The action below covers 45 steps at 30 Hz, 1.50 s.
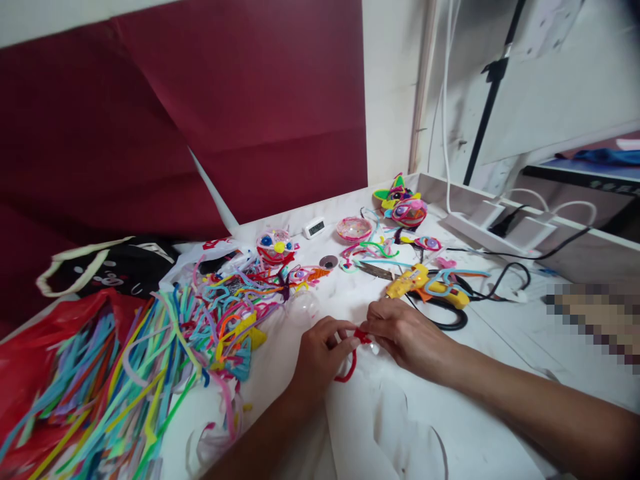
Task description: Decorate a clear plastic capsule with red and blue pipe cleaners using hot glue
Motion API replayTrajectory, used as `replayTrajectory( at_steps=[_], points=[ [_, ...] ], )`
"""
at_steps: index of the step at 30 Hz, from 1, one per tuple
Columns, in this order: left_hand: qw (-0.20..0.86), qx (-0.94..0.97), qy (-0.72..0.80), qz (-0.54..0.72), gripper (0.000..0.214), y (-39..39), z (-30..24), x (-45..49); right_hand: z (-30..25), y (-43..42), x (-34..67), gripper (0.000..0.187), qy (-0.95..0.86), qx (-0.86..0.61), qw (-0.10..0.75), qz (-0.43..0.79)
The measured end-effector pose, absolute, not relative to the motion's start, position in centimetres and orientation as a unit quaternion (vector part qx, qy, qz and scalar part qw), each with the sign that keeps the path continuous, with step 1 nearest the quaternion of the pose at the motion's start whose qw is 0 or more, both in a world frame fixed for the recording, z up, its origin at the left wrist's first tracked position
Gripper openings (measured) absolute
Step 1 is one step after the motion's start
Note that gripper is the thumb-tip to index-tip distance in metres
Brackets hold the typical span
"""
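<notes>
Between my two hands is a red pipe cleaner (pixel 353 365), its loose end curving down below the fingers. My left hand (pixel 325 350) pinches it from the left. Opposite, my right hand (pixel 400 333) grips the same piece with thumb and forefinger, the fingertips of both hands nearly meeting. A small clear, shiny bit shows beneath the right fingers; what it is I cannot tell. Just behind the left hand lies a clear plastic dome (pixel 303 308). The yellow hot glue gun (pixel 407 281) rests beyond my right hand, with scissors (pixel 440 323) beside it.
Many coloured pipe cleaners (pixel 165 360) spill from a red bag (pixel 30 373) on the left. Decorated balls (pixel 274 247), a pink-rimmed bowl (pixel 354 229) and a small digital clock (pixel 315 229) stand at the back. A power strip (pixel 480 230) with cables lies at the right.
</notes>
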<state>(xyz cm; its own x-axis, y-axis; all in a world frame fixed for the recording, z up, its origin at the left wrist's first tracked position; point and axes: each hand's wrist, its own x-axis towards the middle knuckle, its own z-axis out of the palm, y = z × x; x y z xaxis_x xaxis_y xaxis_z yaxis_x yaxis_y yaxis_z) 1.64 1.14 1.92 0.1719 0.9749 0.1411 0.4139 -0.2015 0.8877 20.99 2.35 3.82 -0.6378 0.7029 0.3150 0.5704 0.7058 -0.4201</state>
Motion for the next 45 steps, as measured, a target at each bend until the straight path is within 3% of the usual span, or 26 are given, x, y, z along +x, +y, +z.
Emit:
replayTrajectory(
  at_steps=[8, 20, 29, 45],
  points=[
    [0.492, 0.576, 0.544, 0.361, 0.026, 1.6, 2.0, 1.9, 3.8, 2.2, 20.8, 0.02, -0.896, -0.359, 0.224, 0.133],
    [0.51, 0.576, 0.535, 0.349, 0.023, 2.0, 2.3, 1.7, 4.0, 2.1, 20.7, 0.02, -0.894, -0.362, 0.229, 0.132],
    [0.375, 0.67, 0.488, 0.415, 0.006, 1.3, 2.1, 2.0, 3.5, 2.3, 20.8, 0.02, -0.893, -0.362, 0.233, 0.131],
    [0.307, 0.719, 0.47, 0.409, 0.015, 0.7, 2.3, 2.0, 3.5, 2.2, 20.9, 0.023, -0.887, -0.37, 0.234, 0.147]
  ],
)
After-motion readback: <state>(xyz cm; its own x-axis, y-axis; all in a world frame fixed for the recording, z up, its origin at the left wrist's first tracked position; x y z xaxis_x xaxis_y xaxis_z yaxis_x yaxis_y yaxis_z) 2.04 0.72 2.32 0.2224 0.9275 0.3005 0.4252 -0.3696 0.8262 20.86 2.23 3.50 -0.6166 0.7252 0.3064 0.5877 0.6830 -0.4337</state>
